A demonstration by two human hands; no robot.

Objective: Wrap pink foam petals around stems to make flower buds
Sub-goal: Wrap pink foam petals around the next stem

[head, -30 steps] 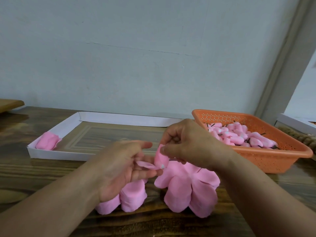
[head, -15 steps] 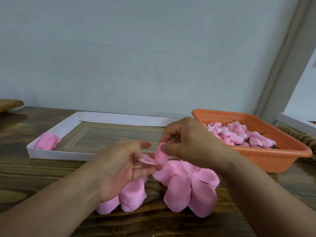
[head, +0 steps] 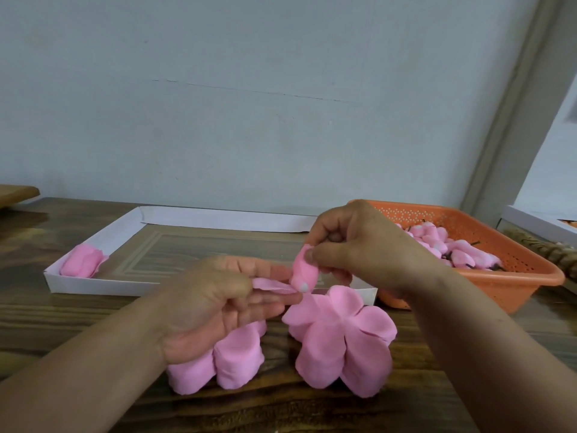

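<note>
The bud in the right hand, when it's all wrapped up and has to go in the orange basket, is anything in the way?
Nothing visible is. The right hand pinches the bud above the table, and the orange basket sits open just to its right, already holding finished buds. The left hand and loose petal stacks lie on the other side.

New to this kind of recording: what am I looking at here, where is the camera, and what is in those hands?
There is no machine, just a person's two bare hands. The single picture comes from a camera worn on the head, looking forward and down at a wooden table. The right hand pinches a small pink foam bud with a white tip. The left hand holds a loose pink petal against it. Below the hands lie stacks of pink petals. Behind stands a shallow white tray with one more petal stack, and to the right an orange basket of finished buds.
</note>
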